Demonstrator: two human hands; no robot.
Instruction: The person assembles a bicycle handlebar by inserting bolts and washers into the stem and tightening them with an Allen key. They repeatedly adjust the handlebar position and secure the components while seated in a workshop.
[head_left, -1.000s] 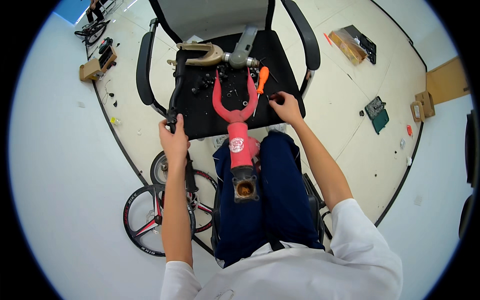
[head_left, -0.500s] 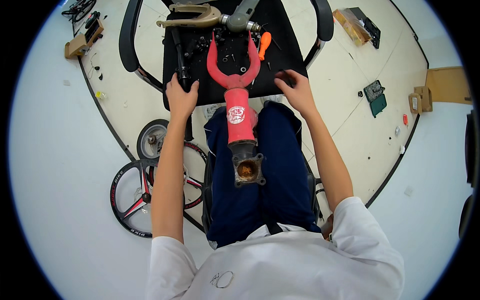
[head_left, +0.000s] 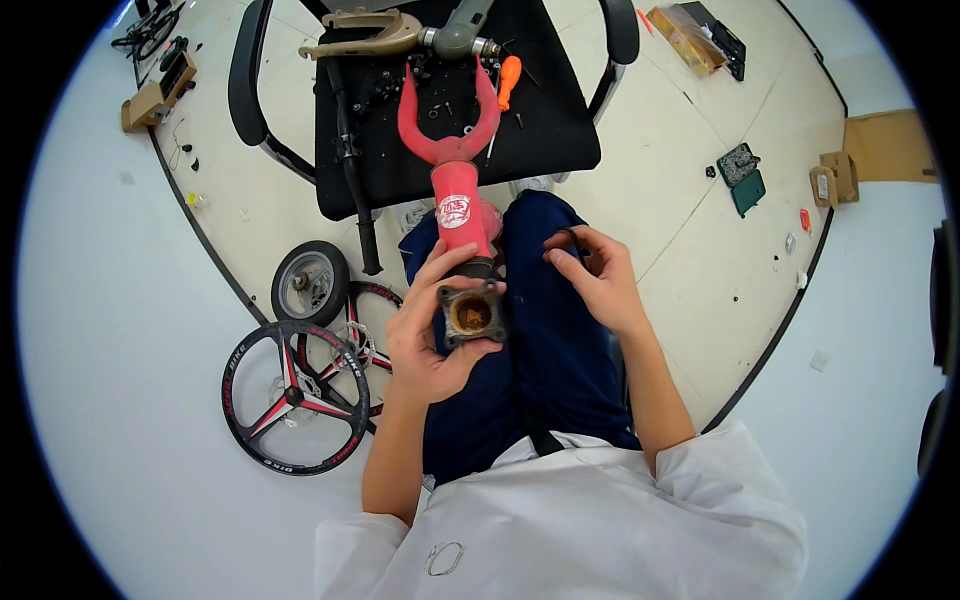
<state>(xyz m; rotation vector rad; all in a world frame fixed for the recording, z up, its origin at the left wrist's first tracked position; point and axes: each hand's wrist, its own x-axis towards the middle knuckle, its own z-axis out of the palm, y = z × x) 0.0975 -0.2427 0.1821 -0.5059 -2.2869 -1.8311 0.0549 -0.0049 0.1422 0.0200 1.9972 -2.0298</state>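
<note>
A red bicycle-type fork (head_left: 456, 200) lies from the seat of the black chair (head_left: 550, 145) toward my lap, its two prongs pointing away from me. At its near end is a dark tube with a square flange (head_left: 472, 316), open and rusty brown inside. My left hand (head_left: 418, 345) is closed around this end, thumb below the flange and fingers on the tube above. To the right of the fork, over my thigh, my right hand (head_left: 598, 280) pinches a thin dark curved piece (head_left: 572, 242), partly hidden by the fingers. It does not touch the fork.
On the seat lie a black handlebar (head_left: 347, 150), an orange-handled screwdriver (head_left: 509, 82), a tan fork (head_left: 375, 40) and several small loose parts. Several wheels (head_left: 293, 397) are on the floor at left. A green case (head_left: 747, 190) and cardboard boxes (head_left: 838, 178) are at right.
My left hand has left the handlebar's near part and come back to grip the fork's flanged end. My right hand has drawn nearer to me, still with the dark piece.
</note>
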